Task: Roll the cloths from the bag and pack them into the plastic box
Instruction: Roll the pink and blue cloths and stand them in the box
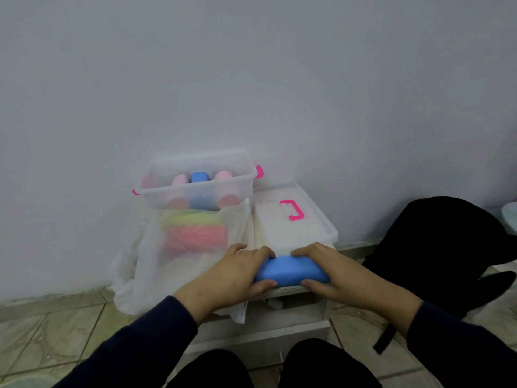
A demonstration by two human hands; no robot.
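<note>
A rolled blue cloth [291,271] lies at the front edge of a small white table [296,291]. My left hand [232,275] grips its left end, fingers over the top and thumb underneath. My right hand [333,273] grips the right end the same way. Behind stands the clear plastic box [195,189] with pink latches, holding several rolled cloths, pink and blue. A translucent white bag [179,256] lies in front of the box with folded yellow and pink cloths [194,233] inside.
The box's clear lid [293,219] with a pink handle lies flat on the table, to the right of the box. A black backpack [436,256] sits on the tiled floor at right. A white wall rises right behind the table. My knees are below the table's edge.
</note>
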